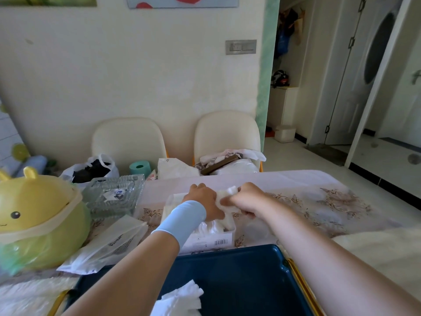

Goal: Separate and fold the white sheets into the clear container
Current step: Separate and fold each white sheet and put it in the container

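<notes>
Sheet (224,198) pinched between left hand (204,200) and right hand (248,199) | arms outstretched | above clear container (211,242)

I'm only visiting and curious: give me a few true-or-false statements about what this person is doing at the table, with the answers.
1. The left hand and right hand both grip one white sheet above the clear container. True.
2. The tray nearest the person is red. False: it is dark blue.
3. A crumpled sheet lies in that tray. True.
4. The left wrist is bare. False: it wears a light blue sleeve.
5. The yellow bin stands on the person's right. False: it stands on the left side of the table.
</notes>
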Demonstrator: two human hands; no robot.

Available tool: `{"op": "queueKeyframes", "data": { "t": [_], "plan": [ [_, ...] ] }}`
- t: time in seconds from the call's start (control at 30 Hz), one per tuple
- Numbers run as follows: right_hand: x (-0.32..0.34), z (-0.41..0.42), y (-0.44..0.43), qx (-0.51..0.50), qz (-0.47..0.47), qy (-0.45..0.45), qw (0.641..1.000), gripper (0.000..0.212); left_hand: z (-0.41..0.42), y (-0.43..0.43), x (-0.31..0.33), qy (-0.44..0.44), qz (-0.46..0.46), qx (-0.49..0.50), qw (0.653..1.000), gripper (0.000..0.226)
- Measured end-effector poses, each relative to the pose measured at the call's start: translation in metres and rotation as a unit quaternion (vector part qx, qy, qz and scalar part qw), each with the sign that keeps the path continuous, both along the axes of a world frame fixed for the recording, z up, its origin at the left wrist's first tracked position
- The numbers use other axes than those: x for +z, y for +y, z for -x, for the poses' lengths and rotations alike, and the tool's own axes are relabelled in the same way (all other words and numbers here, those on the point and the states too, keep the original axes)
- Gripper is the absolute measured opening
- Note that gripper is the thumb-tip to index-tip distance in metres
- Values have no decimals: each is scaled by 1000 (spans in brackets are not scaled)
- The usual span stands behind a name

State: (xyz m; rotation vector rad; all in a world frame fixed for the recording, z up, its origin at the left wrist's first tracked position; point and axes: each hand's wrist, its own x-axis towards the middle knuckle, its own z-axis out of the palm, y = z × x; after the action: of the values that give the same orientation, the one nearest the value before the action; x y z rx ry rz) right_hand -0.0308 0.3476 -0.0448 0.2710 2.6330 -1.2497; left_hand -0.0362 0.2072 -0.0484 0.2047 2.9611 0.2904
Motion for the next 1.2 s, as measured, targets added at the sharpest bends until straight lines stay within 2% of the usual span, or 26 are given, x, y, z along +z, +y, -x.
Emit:
{"op": "queueKeyframes", "data": {
  "t": [0.07,0.27,0.43,0.53,0.6,0.7,0.77,0.93,1.13,1.2],
  "plan": [
    [0,0,-3,-5,-34,-8,999,35,0,0,-1,4,1,-1,1000,51],
    [8,5,-16,-6,-173,-12,985,31,3,-8,1,20,102,26,994,59],
    [14,5,-27,29,-310,88,946,28,2,-16,-5,12,60,29,998,50],
    [17,2,-35,65,-357,84,928,31,-4,-18,-3,20,40,24,999,48],
    [15,2,-40,68,-396,68,913,24,-5,-17,-3,23,39,21,999,44],
    [4,6,-53,64,-445,83,889,29,-5,-17,-4,33,54,15,998,43],
    [-2,10,-61,67,-459,87,882,30,-5,-18,-5,39,64,11,997,42],
    [17,16,-52,54,-390,33,919,37,-7,-25,-9,46,24,7,999,40],
    [6,12,-52,15,-383,96,918,17,-9,-26,-11,47,11,3,999,44],
    [-3,10,-53,9,-368,93,925,24,-10,-28,-10,46,1,5,999,48]
  ]
}}
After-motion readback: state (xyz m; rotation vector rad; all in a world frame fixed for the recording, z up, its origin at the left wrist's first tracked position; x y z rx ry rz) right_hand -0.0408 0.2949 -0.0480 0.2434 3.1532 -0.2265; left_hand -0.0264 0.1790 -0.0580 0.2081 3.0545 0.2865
